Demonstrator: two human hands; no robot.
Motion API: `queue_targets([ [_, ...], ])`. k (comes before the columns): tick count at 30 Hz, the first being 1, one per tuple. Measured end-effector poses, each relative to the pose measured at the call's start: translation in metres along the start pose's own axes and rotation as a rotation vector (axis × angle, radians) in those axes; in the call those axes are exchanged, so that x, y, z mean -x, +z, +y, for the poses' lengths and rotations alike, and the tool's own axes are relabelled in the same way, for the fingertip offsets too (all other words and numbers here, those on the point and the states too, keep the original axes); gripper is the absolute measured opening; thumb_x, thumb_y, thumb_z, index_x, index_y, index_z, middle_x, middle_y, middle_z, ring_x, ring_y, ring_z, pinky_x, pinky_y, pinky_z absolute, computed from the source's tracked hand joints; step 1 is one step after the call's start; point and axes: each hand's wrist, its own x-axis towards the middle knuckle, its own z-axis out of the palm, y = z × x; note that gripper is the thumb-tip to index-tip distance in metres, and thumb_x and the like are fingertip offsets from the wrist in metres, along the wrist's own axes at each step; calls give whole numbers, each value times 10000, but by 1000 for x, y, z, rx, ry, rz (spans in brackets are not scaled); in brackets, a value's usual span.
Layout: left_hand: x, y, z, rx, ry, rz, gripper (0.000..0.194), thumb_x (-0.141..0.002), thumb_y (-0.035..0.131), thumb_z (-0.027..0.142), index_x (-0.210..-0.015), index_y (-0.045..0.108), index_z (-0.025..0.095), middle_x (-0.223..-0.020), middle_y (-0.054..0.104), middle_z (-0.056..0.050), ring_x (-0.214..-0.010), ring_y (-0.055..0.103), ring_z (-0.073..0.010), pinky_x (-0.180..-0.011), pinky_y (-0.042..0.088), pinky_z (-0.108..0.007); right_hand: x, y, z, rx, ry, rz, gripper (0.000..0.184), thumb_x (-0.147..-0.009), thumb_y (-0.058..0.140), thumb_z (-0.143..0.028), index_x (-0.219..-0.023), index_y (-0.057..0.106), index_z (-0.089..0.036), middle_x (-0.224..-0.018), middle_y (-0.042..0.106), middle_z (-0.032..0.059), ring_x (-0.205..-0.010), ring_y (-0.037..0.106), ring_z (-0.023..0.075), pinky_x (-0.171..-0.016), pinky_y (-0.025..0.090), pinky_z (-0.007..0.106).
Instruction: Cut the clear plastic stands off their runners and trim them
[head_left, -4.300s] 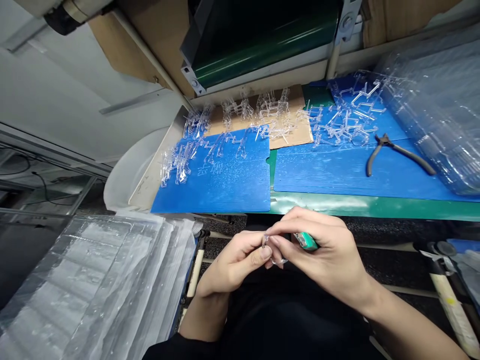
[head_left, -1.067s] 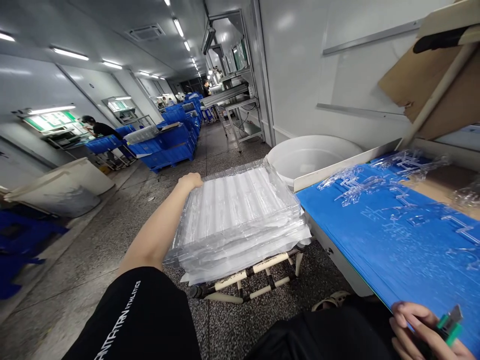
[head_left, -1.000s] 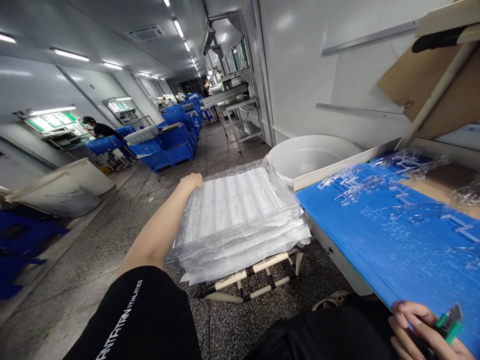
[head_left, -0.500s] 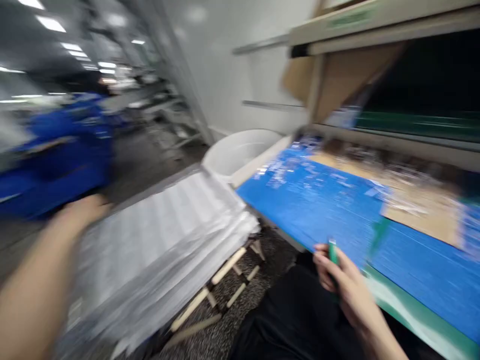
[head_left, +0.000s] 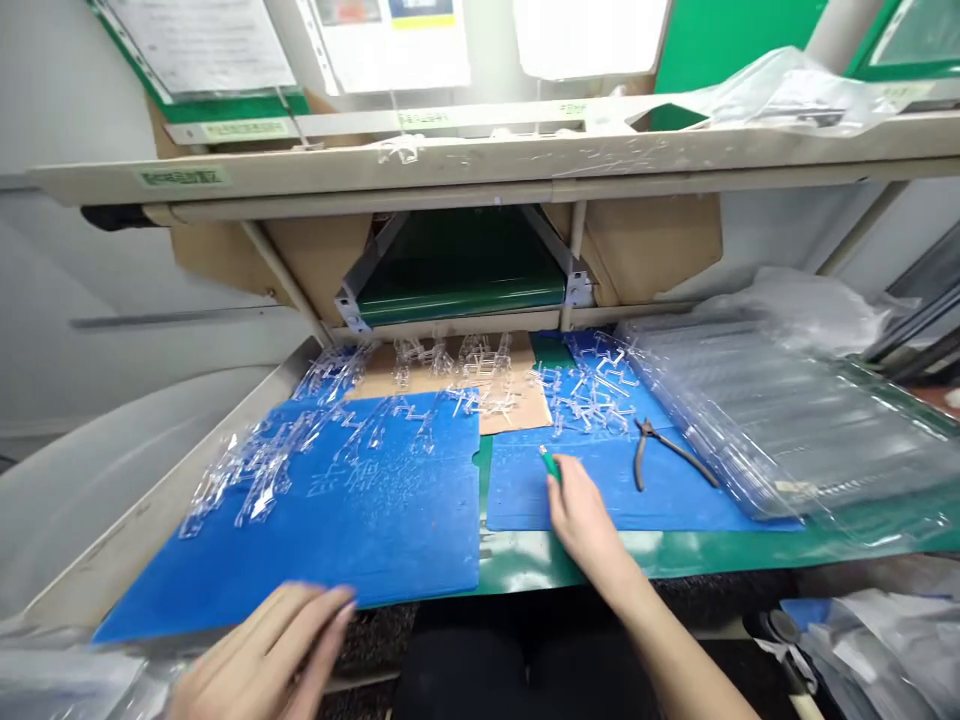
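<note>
My left hand is low at the front left, just off the near edge of the left blue sheet. Its fingers are stretched out, slightly blurred, with nothing visible in them. My right hand is closed around a slim green-handled tool with a short pale tip, over the right blue sheet. What kind of tool it is I cannot make out. To its right lie cutting pliers with their dark handles spread. Clear plastic pieces lie in loose groups on the left sheet, and others lie beyond my right hand.
A stack of clear plastic trays takes up the bench's right side. Brown cardboard with more clear pieces lies at the back, before a green conveyor belt. A shelf crosses above. A white bin stands left.
The view has swung right from the wrapped stack at the left to the bench. My left hand has come back from beyond that stack. My right hand still holds the green-handled tool.
</note>
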Motion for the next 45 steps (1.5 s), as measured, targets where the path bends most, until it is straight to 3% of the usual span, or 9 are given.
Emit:
queue_targets([
  [4,17,9,72,-50,143,0,293,-943,785,514,-1126,779,285,-892,699,-89,-943,727,-299,-656,524,-314,-8,-20,31,157,154,38,322,-1091,724,-334,-1370,686,-178,-1353,707,109,-1132,734,263,-973,648,480],
  [9,20,-4,186,-153,582,183,257,-1081,586,469,-1240,716,315,-1190,702,-90,-1067,715,-288,-742,525,-329,-20,-19,23,236,144,-9,439,-1102,696,-294,-1518,608,-184,-1421,688,124,-1192,725,267,-1018,630,465],
  [13,-55,-5,285,-342,745,145,244,-1104,526,284,-1280,686,228,-1270,690,-123,-1186,689,-288,-901,553,-349,-19,-50,33,348,199,41,520,-1118,616,-297,-1615,531,-169,-1545,601,216,-1423,584,355,-1137,537,484],
  [16,-128,15,344,-384,805,87,334,-1057,560,123,-1358,685,194,-1417,668,-155,-1388,607,-296,-1110,514,-383,-15,-74,60,475,367,92,682,-1038,731,-337,-1631,489,-101,-1606,502,338,-1522,448,515,-1167,444,666],
  [23,-221,55,410,-485,870,-187,345,-1068,730,361,-1358,704,177,-1421,692,-127,-1282,686,-288,-1127,576,-532,-13,-87,91,600,498,60,820,-926,862,-521,-1555,557,-92,-1497,586,351,-1395,543,496,-1046,495,665],
  [29,-234,50,418,-529,906,-214,216,-991,795,327,-1134,787,166,-1137,782,-98,-1126,733,-257,-1036,577,-414,-14,-97,88,616,501,86,887,-909,890,-516,-1571,533,-45,-1530,539,381,-1377,544,478,-1091,447,568],
  [36,-207,-21,363,-446,884,5,185,-915,707,175,-1074,801,182,-1014,761,-87,-1156,715,-304,-1034,491,-392,-29,-106,108,542,506,-10,905,-841,968,-464,-1543,563,-61,-1503,599,310,-1414,546,474,-1202,373,626],
  [41,-106,-68,280,-318,749,296,259,-1013,577,131,-1245,689,111,-1030,725,-103,-1087,742,-328,-1004,528,-470,-45,-113,118,366,587,51,431,-1027,786,-392,-1382,680,-171,-1474,639,141,-1308,646,336,-1099,554,564],
  [45,15,-52,196,329,562,426,170,-1080,574,204,-1240,619,171,-984,774,-69,-939,763,-234,-923,573,-390,-28,-115,108,91,561,152,382,-1049,735,-447,-1281,687,-147,-1269,702,131,-1107,701,284,-984,589,490],
])
